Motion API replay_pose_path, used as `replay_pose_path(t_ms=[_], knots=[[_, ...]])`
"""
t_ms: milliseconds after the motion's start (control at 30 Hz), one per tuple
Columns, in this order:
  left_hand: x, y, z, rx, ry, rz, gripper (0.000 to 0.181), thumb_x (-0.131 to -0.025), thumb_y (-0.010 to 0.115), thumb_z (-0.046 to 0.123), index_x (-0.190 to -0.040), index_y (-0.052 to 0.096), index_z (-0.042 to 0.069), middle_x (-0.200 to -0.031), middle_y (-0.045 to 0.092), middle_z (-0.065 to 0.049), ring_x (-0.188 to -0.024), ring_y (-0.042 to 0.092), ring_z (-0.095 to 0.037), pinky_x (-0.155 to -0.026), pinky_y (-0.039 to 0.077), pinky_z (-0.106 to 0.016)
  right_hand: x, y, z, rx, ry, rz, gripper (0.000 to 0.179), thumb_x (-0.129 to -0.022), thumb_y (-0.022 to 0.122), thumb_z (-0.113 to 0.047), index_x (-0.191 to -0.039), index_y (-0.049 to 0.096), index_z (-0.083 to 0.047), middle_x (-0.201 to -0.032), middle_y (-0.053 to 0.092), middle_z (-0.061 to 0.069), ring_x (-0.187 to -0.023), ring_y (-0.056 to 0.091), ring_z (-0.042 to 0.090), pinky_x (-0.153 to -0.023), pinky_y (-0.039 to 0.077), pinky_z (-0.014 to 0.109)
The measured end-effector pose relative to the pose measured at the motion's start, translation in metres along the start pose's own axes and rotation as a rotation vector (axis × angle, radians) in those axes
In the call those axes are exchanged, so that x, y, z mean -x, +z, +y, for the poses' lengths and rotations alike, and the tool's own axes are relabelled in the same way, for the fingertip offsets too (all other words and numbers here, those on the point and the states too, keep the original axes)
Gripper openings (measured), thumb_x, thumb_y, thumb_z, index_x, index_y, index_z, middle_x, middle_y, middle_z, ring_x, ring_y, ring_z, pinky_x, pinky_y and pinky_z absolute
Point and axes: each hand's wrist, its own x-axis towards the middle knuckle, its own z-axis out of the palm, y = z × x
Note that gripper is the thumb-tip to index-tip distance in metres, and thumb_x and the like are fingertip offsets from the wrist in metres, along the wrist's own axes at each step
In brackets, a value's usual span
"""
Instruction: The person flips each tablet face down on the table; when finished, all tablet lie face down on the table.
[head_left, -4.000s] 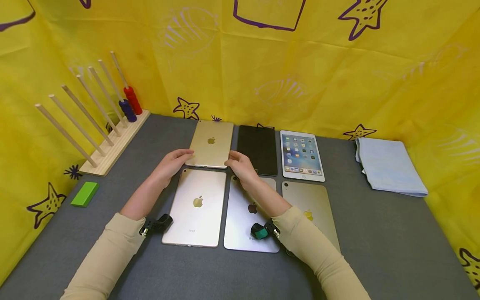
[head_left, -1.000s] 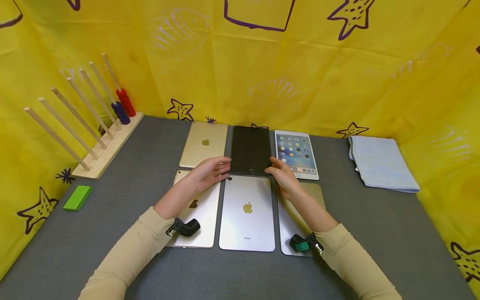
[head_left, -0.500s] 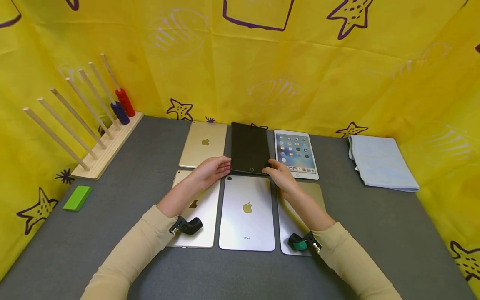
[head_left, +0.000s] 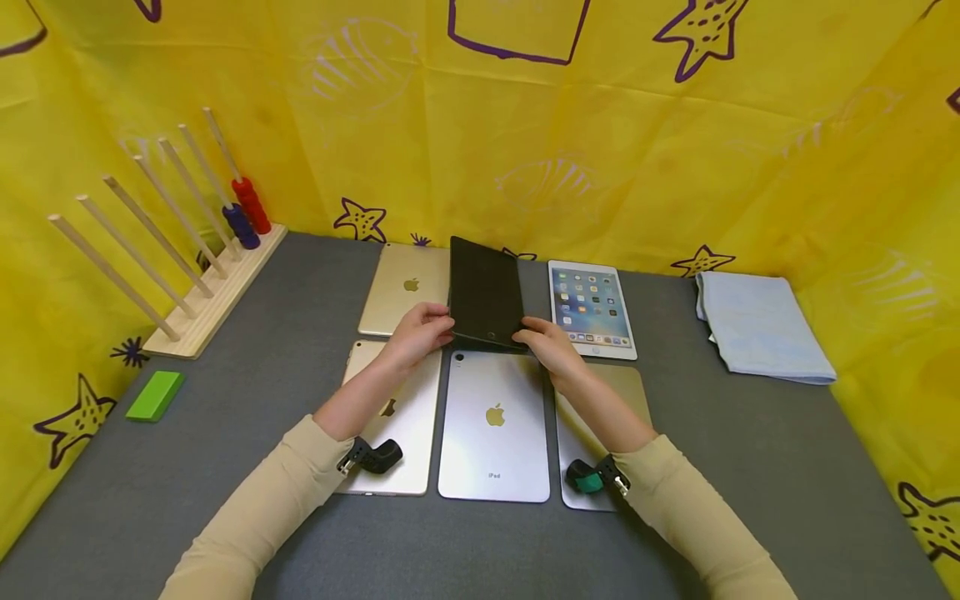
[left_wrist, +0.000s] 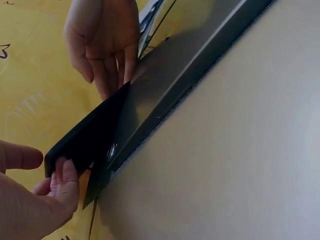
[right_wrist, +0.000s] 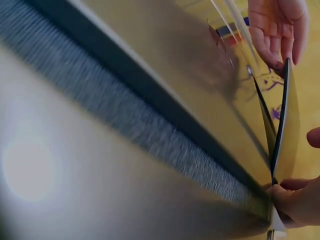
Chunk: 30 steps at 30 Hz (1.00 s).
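Tilting between both hands [head_left: 418, 335] [head_left: 551, 346], black tablet [head_left: 486, 292], held near lower corners

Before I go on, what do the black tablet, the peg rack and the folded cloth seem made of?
Black tablet: smooth, dark front with a round button mark, probably glass; the body material is unclear.
Peg rack: likely wood, given its pale, tan board and pegs.
Folded cloth: fabric with a matte finish, shown by its soft folded layers; the fibre can't be told.
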Motion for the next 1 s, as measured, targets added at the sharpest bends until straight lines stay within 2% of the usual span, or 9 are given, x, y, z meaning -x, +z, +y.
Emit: replay_pose_path(t_ms=[133,267,433,700,1000], knots=[[0.001,-0.002,-0.001,-0.081,0.085,0.047,0.034,-0.097,0.054,0.0,-0.127,0.044,-0.012,-0.111,0.051,-0.019,-0.095,0.057,-0.023,-0.093,0.052,-0.037,-0.004,0.005,-0.001,0.0,-0.001,-0.01,0.06,-0.095,0.056,-0.014,-0.148,0.035,0.002,-0.155,0.03,0.016,-0.144,0.022,0.03,-0.118,0.019,0.046],[0.004,-0.005,0.001,-0.133,0.12,0.075,0.034,-0.098,0.055,0.004,-0.128,0.047,-0.01,-0.116,0.053,-0.021,-0.1,0.06,-0.03,-0.092,0.053,-0.036,-0.006,0.01,-0.003,-0.011,-0.005,-0.006,0.059,-0.094,0.056,-0.013,-0.148,0.036,0.002,-0.154,0.032,0.016,-0.142,0.026,0.03,-0.117,0.022,0.044],[0.008,-0.006,0.005,-0.121,0.128,0.103,0.035,-0.099,0.055,0.006,-0.13,0.048,-0.008,-0.122,0.054,-0.023,-0.105,0.06,-0.038,-0.094,0.051,-0.04,-0.006,0.017,-0.007,-0.047,-0.005,-0.034,0.06,-0.094,0.055,-0.012,-0.148,0.035,0.002,-0.155,0.031,0.017,-0.141,0.027,0.032,-0.117,0.022,0.046],[0.012,-0.009,0.014,-0.076,0.174,0.113,0.037,-0.099,0.056,0.006,-0.132,0.047,-0.009,-0.122,0.054,-0.023,-0.105,0.059,-0.036,-0.095,0.051,-0.042,-0.008,0.028,-0.009,-0.091,-0.013,-0.074,0.061,-0.093,0.055,-0.011,-0.148,0.033,0.005,-0.155,0.029,0.02,-0.141,0.028,0.032,-0.116,0.024,0.043],[0.016,-0.005,0.023,-0.042,0.223,0.093,0.039,-0.097,0.06,0.011,-0.131,0.05,-0.007,-0.122,0.055,-0.02,-0.109,0.058,-0.031,-0.091,0.053,-0.03,-0.01,0.037,-0.012,-0.081,-0.011,-0.099,0.061,-0.093,0.055,-0.01,-0.147,0.033,0.006,-0.154,0.03,0.019,-0.14,0.031,0.03,-0.115,0.026,0.042]])
